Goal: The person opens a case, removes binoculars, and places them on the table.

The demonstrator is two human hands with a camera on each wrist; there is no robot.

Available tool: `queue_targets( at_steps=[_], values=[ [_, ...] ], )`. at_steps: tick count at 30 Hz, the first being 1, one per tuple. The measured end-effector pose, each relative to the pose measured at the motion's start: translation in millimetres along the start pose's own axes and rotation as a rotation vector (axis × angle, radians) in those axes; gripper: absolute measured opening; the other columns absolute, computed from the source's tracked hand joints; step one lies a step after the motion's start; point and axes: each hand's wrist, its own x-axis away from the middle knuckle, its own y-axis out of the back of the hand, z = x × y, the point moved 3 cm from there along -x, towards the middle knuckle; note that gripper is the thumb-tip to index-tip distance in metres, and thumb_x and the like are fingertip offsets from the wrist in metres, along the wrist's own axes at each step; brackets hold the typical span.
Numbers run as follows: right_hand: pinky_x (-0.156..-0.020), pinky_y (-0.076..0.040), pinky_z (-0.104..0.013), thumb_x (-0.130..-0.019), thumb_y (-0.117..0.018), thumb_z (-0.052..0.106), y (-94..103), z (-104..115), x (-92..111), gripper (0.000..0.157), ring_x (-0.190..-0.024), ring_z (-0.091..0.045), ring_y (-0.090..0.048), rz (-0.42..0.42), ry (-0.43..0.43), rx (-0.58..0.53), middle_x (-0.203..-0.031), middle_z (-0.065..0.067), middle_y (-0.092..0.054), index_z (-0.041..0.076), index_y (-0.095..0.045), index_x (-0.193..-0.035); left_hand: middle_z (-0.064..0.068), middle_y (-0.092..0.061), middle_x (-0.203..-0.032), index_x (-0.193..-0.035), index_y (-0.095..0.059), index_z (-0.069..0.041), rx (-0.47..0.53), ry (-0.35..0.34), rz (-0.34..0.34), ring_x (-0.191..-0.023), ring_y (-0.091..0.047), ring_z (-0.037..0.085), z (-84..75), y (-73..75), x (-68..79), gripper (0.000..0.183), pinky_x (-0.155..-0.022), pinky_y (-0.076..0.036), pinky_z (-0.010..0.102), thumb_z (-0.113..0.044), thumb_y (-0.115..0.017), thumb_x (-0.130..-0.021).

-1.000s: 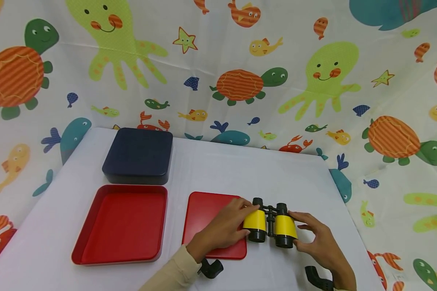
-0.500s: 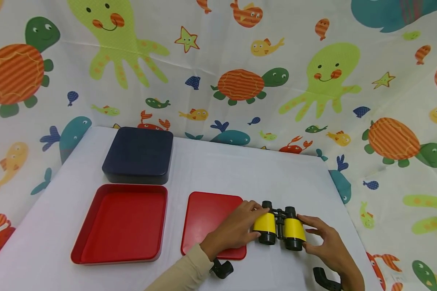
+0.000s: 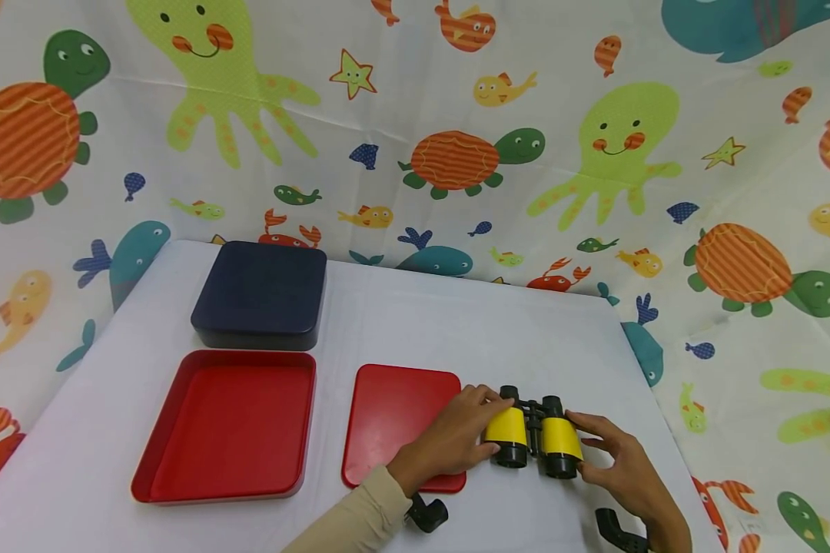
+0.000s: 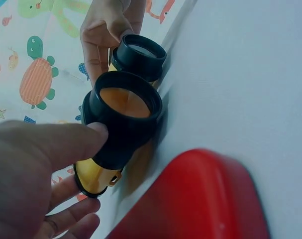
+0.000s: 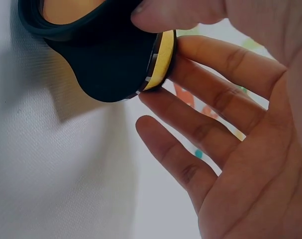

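A pair of yellow and black binoculars (image 3: 562,438) lies between my two hands at the right of the white table, wide lenses toward me. My left hand (image 3: 449,432) pinches the left barrel, thumb on the black lens end and fingers round its far side. In the left wrist view, that thumb presses beside the wide lens rim (image 4: 126,94). My right hand (image 3: 622,465) holds the right barrel from its outer side. Its thumb and fingertips meet the black and yellow casing (image 5: 163,59) in the right wrist view, while the little finger stands apart from it.
A flat red lid (image 3: 394,415) lies partly under my left forearm and hand. To its left is a shallow red tray (image 3: 231,430), with a dark navy box (image 3: 263,292) behind it. A patterned sea-animal cloth (image 3: 456,92) hangs behind the table (image 3: 456,322).
Both hands have shifted the binoculars to the right and slightly toward me, away from the red lid, mostly in the first half second. The tray, lid and navy box stay in place.
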Motion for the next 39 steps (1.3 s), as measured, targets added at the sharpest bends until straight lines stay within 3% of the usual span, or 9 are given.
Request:
queue_targets(
  at_steps=[3, 15, 21, 25, 29, 35, 37, 39],
  values=[
    [-0.101, -0.060, -0.051, -0.080, -0.084, -0.001, 0.2, 1, -1, 0.078, -0.132, -0.038, -0.060, 0.006, 0.006, -0.013, -0.153, -0.013, -0.060, 0.014, -0.058, -0.152, 0.000, -0.059, -0.146, -0.158, -0.051, -0.021, -0.008, 0.003, 0.011, -0.130, -0.055, 0.016, 0.9, -1.6, -0.2, 0.068, -0.109, -0.050, 0.029, -0.030, -0.079, -0.097],
    [-0.106, -0.053, -0.067, -0.082, -0.081, -0.001, 1.4, 5, -2, 0.077, -0.137, -0.043, -0.057, 0.014, -0.010, -0.002, -0.154, -0.016, -0.059, 0.016, -0.057, -0.153, -0.001, -0.060, -0.148, -0.160, -0.050, -0.021, 0.002, 0.017, 0.005, -0.132, -0.055, 0.018, 1.3, -2.0, 0.6, 0.070, -0.109, -0.049, 0.035, -0.034, -0.078, -0.097],
    [-0.105, -0.052, -0.070, -0.083, -0.080, -0.001, 2.5, 15, -3, 0.074, -0.134, -0.037, -0.055, -0.075, 0.029, 0.081, -0.152, -0.010, -0.061, 0.016, -0.059, -0.152, 0.000, -0.058, -0.151, -0.161, -0.046, -0.020, 0.019, 0.018, -0.027, -0.137, -0.053, 0.021, 0.7, 12.4, 6.2, 0.071, -0.112, -0.048, 0.042, -0.036, -0.076, -0.099],
    [-0.102, -0.053, -0.072, -0.091, -0.082, 0.012, 4.1, 33, -8, 0.063, -0.132, -0.036, -0.057, -0.155, 0.077, 0.107, -0.149, -0.011, -0.064, 0.018, -0.061, -0.150, 0.000, -0.056, -0.154, -0.163, -0.044, -0.023, 0.082, 0.046, -0.061, -0.139, -0.051, 0.021, 3.2, 28.6, 11.5, 0.071, -0.115, -0.047, 0.047, -0.035, -0.075, -0.099],
    [-0.102, -0.054, -0.068, -0.093, -0.083, 0.024, 2.3, 55, -18, 0.062, -0.131, -0.031, -0.057, -0.199, 0.109, 0.129, -0.145, -0.008, -0.066, 0.027, -0.061, -0.151, -0.001, -0.054, -0.156, -0.163, -0.043, -0.026, 0.119, 0.089, -0.103, -0.142, -0.049, 0.020, 7.4, 46.2, 18.0, 0.073, -0.117, -0.048, 0.050, -0.035, -0.075, -0.099],
    [-0.104, -0.054, -0.035, -0.091, -0.085, 0.021, -6.2, 91, -36, 0.066, -0.132, -0.018, -0.056, -0.227, 0.212, 0.113, -0.144, 0.001, -0.067, 0.029, -0.061, -0.151, 0.004, -0.054, -0.157, -0.162, -0.046, -0.022, 0.132, 0.121, -0.183, -0.145, -0.048, 0.025, 14.1, 75.0, 29.5, 0.072, -0.115, -0.048, 0.055, -0.036, -0.076, -0.098],
    [-0.104, -0.053, -0.032, -0.090, -0.086, 0.021, -11.1, 103, -43, 0.067, -0.132, -0.016, -0.056, -0.225, 0.240, 0.095, -0.145, 0.003, -0.067, 0.031, -0.060, -0.151, 0.005, -0.053, -0.158, -0.162, -0.046, -0.021, 0.136, 0.130, -0.211, -0.145, -0.047, 0.027, 18.1, 83.9, 34.2, 0.072, -0.114, -0.047, 0.056, -0.036, -0.076, -0.098],
    [-0.104, -0.055, -0.040, -0.090, -0.086, 0.023, -17.4, 114, -50, 0.069, -0.132, -0.015, -0.056, -0.219, 0.264, 0.084, -0.145, 0.004, -0.067, 0.033, -0.059, -0.152, 0.007, -0.052, -0.158, -0.162, -0.046, -0.020, 0.128, 0.138, -0.235, -0.146, -0.046, 0.029, 23.0, 92.8, 39.5, 0.072, -0.113, -0.046, 0.057, -0.035, -0.075, -0.098]
  ],
)
